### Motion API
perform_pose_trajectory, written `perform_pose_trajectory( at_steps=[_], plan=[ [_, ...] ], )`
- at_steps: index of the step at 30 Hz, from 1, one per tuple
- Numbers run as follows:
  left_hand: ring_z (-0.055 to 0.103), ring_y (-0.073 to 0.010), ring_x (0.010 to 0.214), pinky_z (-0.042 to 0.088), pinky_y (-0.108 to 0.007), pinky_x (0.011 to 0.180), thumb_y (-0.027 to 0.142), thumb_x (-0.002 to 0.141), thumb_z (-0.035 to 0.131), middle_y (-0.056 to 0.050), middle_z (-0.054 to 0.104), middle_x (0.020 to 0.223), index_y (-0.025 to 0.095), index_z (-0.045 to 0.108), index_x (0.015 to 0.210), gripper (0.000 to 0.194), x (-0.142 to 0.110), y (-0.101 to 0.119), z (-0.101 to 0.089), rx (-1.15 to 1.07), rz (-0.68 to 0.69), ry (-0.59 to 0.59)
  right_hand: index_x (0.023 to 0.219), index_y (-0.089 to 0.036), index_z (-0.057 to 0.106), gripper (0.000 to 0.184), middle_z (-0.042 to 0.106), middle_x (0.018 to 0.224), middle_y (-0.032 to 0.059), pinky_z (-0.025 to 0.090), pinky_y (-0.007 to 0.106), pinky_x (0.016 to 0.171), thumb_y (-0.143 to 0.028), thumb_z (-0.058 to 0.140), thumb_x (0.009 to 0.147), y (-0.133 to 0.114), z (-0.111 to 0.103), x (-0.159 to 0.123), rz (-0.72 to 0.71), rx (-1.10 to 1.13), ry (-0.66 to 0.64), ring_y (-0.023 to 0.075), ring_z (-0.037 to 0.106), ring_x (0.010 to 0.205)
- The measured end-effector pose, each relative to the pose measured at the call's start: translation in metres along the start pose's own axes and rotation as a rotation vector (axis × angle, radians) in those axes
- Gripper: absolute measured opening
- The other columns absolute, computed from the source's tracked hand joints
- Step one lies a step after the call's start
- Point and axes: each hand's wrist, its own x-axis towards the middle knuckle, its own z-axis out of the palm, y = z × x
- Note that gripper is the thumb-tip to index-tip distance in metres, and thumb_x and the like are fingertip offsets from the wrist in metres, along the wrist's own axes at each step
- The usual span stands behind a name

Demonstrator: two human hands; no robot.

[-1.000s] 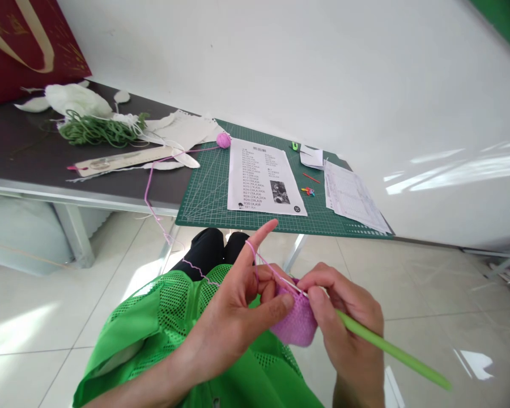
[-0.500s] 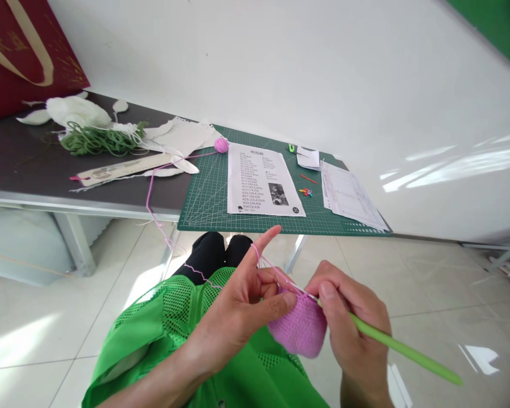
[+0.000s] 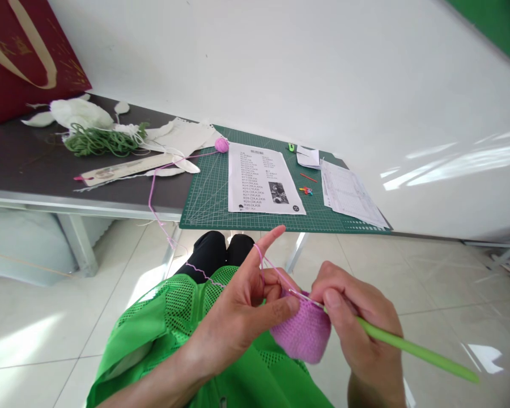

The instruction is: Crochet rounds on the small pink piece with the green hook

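Note:
Between my hands, above my lap, is a pink crochet piece (image 3: 305, 331), rounded like a small cup. My left hand (image 3: 250, 294) pinches its upper edge between thumb and fingers, while the index finger points up with pink yarn (image 3: 276, 267) looped round it. My right hand (image 3: 359, 323) grips a crochet hook (image 3: 425, 352) with a thick light-green handle. Its thin metal tip lies at the top edge of the piece, close to my left thumb. From my left hand the yarn trails over my lap and up to a small pink ball (image 3: 221, 145) on the table.
A printed pattern sheet (image 3: 259, 192) lies on the green cutting mat (image 3: 208, 195), with colourful stitch markers (image 3: 306, 191) and more papers (image 3: 351, 192) to its right. Green yarn (image 3: 104, 140), white yarn (image 3: 80, 113) and a red bag (image 3: 25, 62) are at the left.
My right hand and the hook have shifted slightly right, and more of the metal shaft shows at the piece's edge. My left hand and the piece have moved slightly right too.

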Motion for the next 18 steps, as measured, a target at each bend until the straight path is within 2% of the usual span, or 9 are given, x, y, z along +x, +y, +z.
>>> perform_pose_trajectory(
  at_steps=[4, 18],
  plan=[
    [0.04, -0.0101, 0.061, 0.032, -0.027, 0.06, 0.026, 0.09, 0.084, 0.003, 0.068, 0.087, 0.037, 0.033, 0.166, 0.091, -0.0003, 0.0011, 0.0014, -0.001, -0.006, 0.003, 0.077, -0.02, 0.058, 0.027, 0.048, 0.064, -0.0052, 0.029, 0.023, 0.045, -0.021, 0.052, 0.103, -0.0018, -0.0025, 0.0019, 0.007, 0.003, -0.017, 0.0072, 0.041, 0.051],
    [0.037, -0.0084, 0.059, 0.031, -0.025, 0.058, 0.022, 0.089, 0.085, 0.003, 0.07, 0.085, 0.034, 0.032, 0.166, 0.094, 0.0027, 0.0001, 0.0028, -0.046, 0.01, -0.003, 0.079, -0.02, 0.058, 0.023, 0.052, 0.067, -0.004, 0.037, 0.024, 0.052, -0.017, 0.054, 0.101, 0.0007, 0.0039, -0.0003, -0.025, -0.054, 0.027, 0.0084, 0.05, 0.058]
  ],
)
